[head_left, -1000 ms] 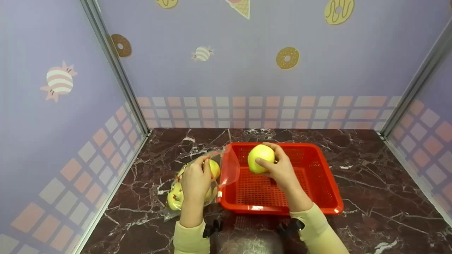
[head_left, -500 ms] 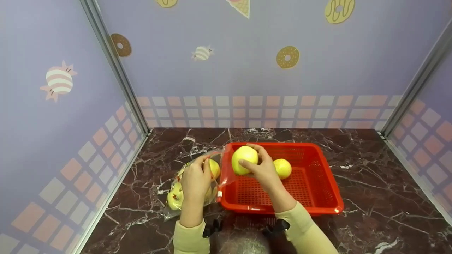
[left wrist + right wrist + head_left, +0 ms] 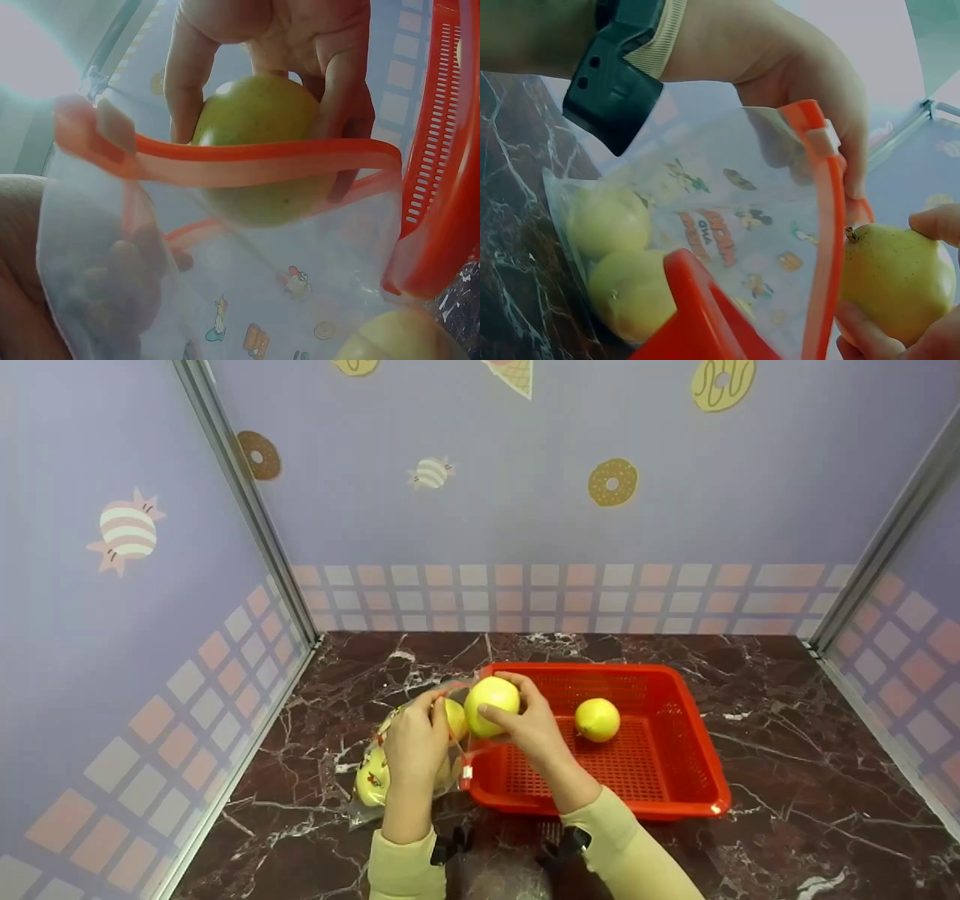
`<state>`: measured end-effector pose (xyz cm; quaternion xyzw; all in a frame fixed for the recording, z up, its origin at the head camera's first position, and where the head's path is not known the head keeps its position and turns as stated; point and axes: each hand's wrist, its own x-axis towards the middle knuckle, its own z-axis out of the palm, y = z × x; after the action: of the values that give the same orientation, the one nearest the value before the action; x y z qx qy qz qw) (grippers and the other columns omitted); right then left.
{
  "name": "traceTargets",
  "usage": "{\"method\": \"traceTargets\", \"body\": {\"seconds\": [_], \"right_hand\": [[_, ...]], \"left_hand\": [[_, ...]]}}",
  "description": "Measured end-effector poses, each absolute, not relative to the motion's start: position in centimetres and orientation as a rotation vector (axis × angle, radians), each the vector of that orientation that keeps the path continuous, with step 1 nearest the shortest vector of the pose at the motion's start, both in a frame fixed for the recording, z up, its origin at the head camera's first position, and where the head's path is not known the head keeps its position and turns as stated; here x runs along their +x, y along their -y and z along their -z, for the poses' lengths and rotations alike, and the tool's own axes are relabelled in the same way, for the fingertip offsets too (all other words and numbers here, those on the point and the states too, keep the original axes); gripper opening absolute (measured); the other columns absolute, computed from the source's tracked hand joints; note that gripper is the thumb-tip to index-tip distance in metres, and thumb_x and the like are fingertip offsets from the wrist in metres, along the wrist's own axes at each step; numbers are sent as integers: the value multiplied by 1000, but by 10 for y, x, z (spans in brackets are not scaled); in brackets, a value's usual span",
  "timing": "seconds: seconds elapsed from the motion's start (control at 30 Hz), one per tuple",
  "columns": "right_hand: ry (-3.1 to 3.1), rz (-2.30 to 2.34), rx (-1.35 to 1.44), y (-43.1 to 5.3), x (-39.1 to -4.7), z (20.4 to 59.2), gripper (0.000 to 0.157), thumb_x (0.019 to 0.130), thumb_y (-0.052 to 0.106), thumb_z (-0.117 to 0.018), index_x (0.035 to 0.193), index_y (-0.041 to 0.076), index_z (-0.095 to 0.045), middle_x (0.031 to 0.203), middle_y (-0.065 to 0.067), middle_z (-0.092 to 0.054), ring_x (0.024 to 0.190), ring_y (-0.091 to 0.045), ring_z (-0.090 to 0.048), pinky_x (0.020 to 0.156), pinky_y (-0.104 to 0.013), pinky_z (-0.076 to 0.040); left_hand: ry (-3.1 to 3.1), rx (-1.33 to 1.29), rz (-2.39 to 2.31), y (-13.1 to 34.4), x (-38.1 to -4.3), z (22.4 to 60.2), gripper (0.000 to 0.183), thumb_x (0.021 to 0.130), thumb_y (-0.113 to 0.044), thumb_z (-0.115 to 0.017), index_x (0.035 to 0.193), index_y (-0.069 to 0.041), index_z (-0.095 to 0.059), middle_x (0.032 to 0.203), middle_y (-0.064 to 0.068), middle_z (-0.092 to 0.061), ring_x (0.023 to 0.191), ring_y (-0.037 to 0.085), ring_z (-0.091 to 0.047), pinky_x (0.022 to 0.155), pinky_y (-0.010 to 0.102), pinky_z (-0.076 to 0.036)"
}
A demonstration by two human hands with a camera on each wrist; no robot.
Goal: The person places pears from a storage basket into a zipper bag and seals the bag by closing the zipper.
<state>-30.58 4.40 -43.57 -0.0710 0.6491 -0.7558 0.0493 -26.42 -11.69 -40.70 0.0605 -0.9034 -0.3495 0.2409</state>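
Note:
In the head view my right hand (image 3: 536,731) grips a yellow-green apple (image 3: 489,703) between thumb and fingers at the mouth of a clear zip bag (image 3: 761,225). The bag has an orange-red zip edge, a white slider and printed cartoon figures. My left hand (image 3: 415,742) pinches the bag's rim and holds the mouth apart. The left wrist view shows the apple (image 3: 259,112) partly behind the near zip edge, at the opening. Several apples (image 3: 607,221) lie in the bag's bottom, partly hidden by my left hand in the head view.
A red plastic basket (image 3: 694,772) with slotted walls stands right of the bag, one apple (image 3: 598,720) inside it. The bag's mouth side overlaps the basket's left rim. Both stand on a dark marbled tabletop (image 3: 810,750), with patterned panels (image 3: 480,525) around it.
My right hand has carried its apple left from over the basket to the bag's mouth, uncovering the apple in the basket. My left hand keeps its place on the bag rim.

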Motion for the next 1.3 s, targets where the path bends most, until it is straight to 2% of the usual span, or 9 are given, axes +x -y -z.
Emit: {"method": "traceTargets", "body": {"seconds": [0.6, 0.73, 0.97, 1.3], "right_hand": [[-2005, 2015, -322, -32, -302, 442, 62, 94, 14, -73, 148, 3, -44, 135, -27, -53, 93, -25, -69, 72, -42, -64], [-2014, 1982, -343, -33, -301, 442, 64, 95, 14, -72, 150, 3, -41, 138, -28, -52, 100, -27, -68, 76, -42, -64], [-2026, 1938, -392, -35, -298, 437, 62, 99, 17, -69, 153, 7, -41, 148, -31, -49, 122, -40, -65, 87, -45, -62], [-2045, 1940, -425, -36, -296, 433, 58, 100, 17, -67, 152, 6, -43, 148, -31, -49, 126, -39, -62, 88, -45, -61]], "left_hand": [[2506, 174, 955, 117, -263, 407, 25, 102, -23, -60, 118, -14, -77, 104, 18, -78, 90, 42, -74, 68, 56, -55], [2494, 168, 958, 117, -263, 407, 25, 102, -24, -60, 119, -14, -77, 106, 19, -78, 91, 43, -74, 69, 57, -55], [2476, 160, 929, 117, -263, 408, 25, 102, -23, -61, 119, -15, -76, 103, 18, -78, 89, 42, -74, 69, 57, -55], [2469, 171, 916, 117, -264, 408, 25, 101, -23, -61, 118, -16, -77, 105, 18, -78, 91, 44, -74, 70, 58, -55]]}}
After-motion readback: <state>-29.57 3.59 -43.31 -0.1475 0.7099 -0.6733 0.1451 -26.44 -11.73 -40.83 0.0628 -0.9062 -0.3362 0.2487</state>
